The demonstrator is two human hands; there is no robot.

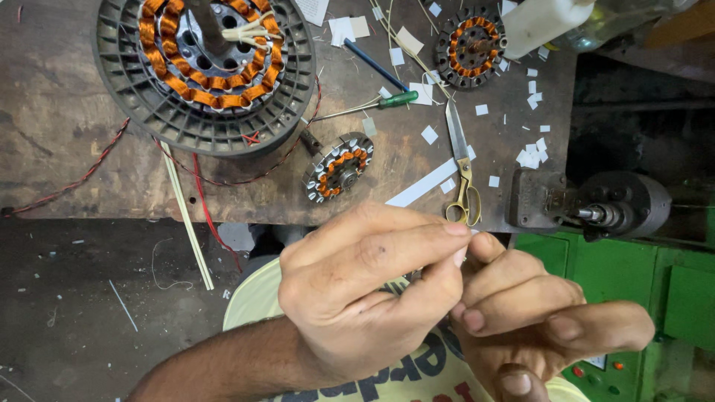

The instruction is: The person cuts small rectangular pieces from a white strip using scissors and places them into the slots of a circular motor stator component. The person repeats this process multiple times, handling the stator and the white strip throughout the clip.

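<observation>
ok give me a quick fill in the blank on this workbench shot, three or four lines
1. The scissors on the bench have handles coloured ____.
2. The large stator at the top left is wound with ____ wire.
3. The screwdriver has a ____ handle.
4. The left hand and right hand meet ____ the bench edge, fingertips together.

Missing words: gold; copper; green; below

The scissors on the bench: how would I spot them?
Start at the big copper-wound stator on the wooden bench. Look right, past the small stator. The scissors lie closed, the only tool with yellow loop handles.
</observation>
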